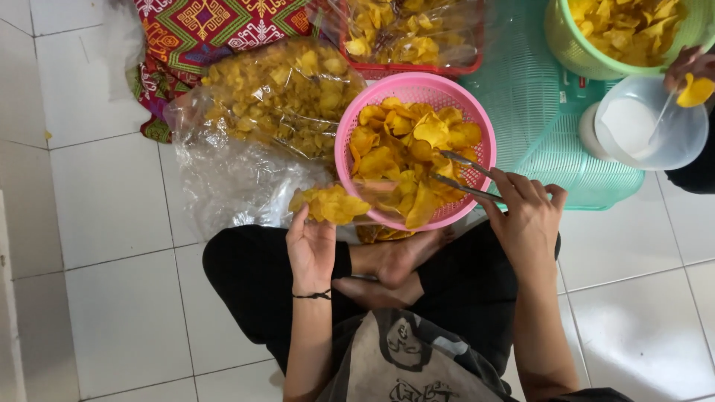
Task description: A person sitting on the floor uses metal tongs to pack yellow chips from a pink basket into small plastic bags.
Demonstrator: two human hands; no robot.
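My left hand (311,246) lies palm up over my knee and holds a small clear bag of yellow chips (331,205), its mouth toward the pink basket. My right hand (525,216) grips metal tongs (465,175) whose tips reach into the pink plastic basket (485,126). The basket is heaped with yellow-orange chips (402,149). I sit cross-legged on the white tile floor, bare feet under the basket.
A large clear bag of chips (275,97) lies left of the basket on a patterned cloth (201,30). Behind are a red tray of chips (410,33), a teal mesh lid (536,112), a green basket (566,45), and another person's hand (689,67) holding a chip over a white bowl (689,145).
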